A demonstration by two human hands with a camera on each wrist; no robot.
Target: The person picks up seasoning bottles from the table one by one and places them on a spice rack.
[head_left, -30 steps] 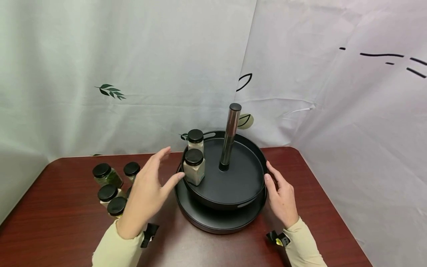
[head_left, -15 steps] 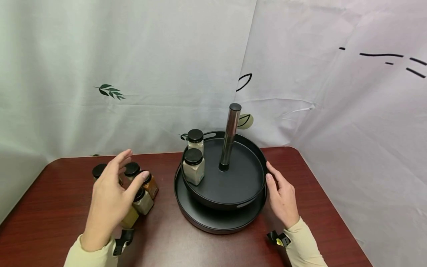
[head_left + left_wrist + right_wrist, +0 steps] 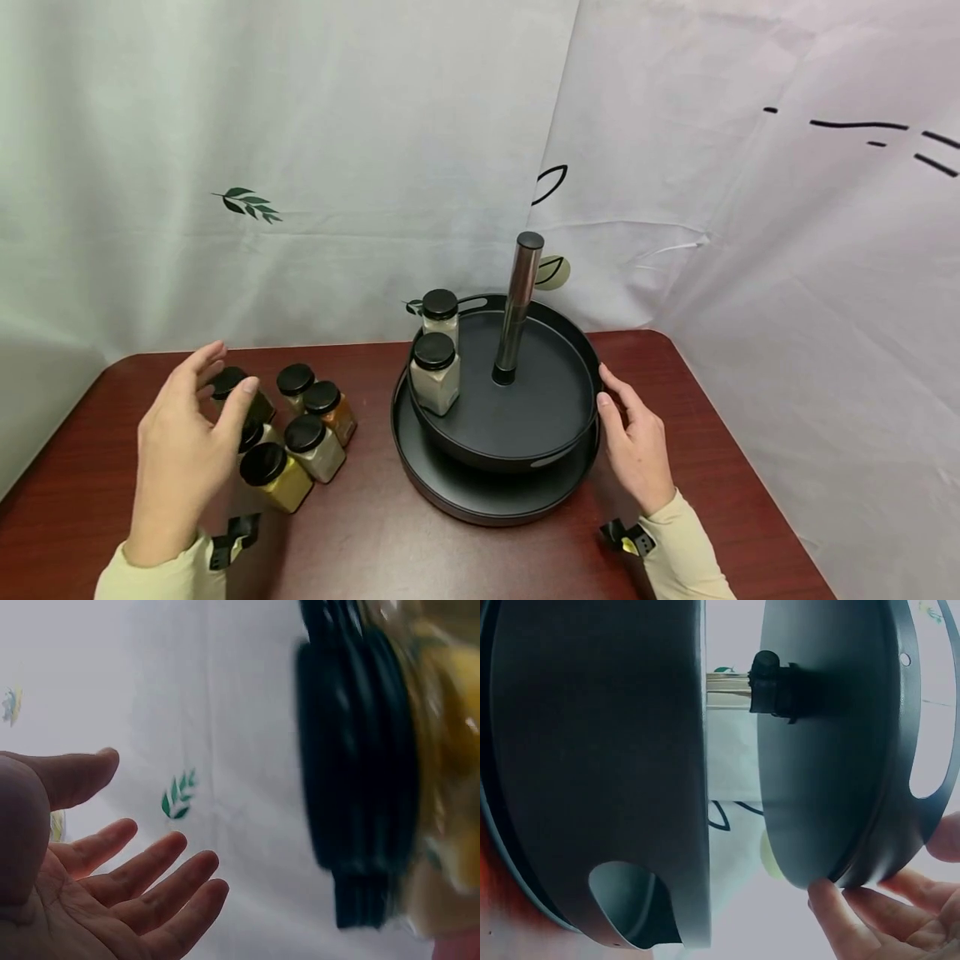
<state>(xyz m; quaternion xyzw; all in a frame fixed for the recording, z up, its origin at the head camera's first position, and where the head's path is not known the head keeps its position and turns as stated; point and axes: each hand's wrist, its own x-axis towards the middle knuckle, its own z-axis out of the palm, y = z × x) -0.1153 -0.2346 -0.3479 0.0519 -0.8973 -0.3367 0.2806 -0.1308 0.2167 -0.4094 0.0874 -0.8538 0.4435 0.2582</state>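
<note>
"Where could a hand pass down low?"
"Through the strip of table (image 3: 371, 492) between the jar cluster (image 3: 322, 458) and the lower tray (image 3: 487, 504). The cluster's left side is hemmed in by the left hand (image 3: 182, 450)."
"And down into the upper tray (image 3: 555, 408)?"
"Right of its post (image 3: 517, 325). Two jars (image 3: 437, 387) stand in the way at the left rim, and the right hand (image 3: 637, 450) touches the right rim."
"Between the trays?"
"There's a gap, with the post crossing it."
</note>
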